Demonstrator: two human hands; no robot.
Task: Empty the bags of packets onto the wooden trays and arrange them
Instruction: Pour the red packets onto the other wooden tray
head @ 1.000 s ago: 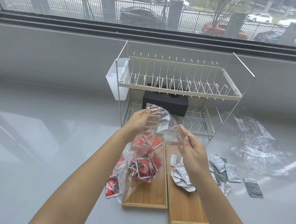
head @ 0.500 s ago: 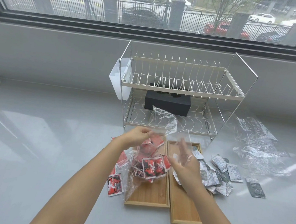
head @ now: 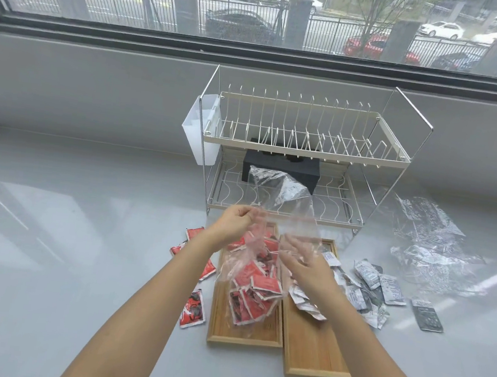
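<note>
We held a clear plastic bag [head: 268, 252] of red packets [head: 256, 290] over the left wooden tray [head: 244, 332], which lay on the bench [head: 83, 232] in front of the dish rack [head: 303, 151]. Our left hand [head: 236, 222] pinched the bag's upper edge; our right hand [head: 303, 263] was spread, fingers against the plastic. Silver packets [head: 362, 288] spilled across the right wooden tray [head: 315, 355] and the bench beside it. An emptied bag [head: 431, 247] lay right of the rack.
</note>
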